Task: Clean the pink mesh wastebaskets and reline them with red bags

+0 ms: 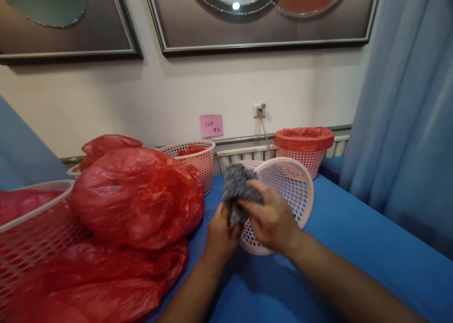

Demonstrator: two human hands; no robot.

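Observation:
A light pink perforated plastic basket [305, 191] is tipped over on the blue-covered table, its round opening turned partly toward me. My right hand [274, 216] pinches a crumpled dark grey cloth [239, 186] against the basket's left side. Closed at that same left edge, low down, my left hand [221, 233] touches the lower end of the cloth. Its fingertips are partly hidden, but it appears to hold the basket. Both hands and the cloth are slightly blurred.
Red plastic bags [141, 195] bulge in a heap on the left, beside a large pink basket [38, 214]. Behind stand another basket [208, 165] and a basket lined with a red bag [304, 141]. A blue curtain [399, 124] hangs at the right; a wall socket [259, 110] holds a plug.

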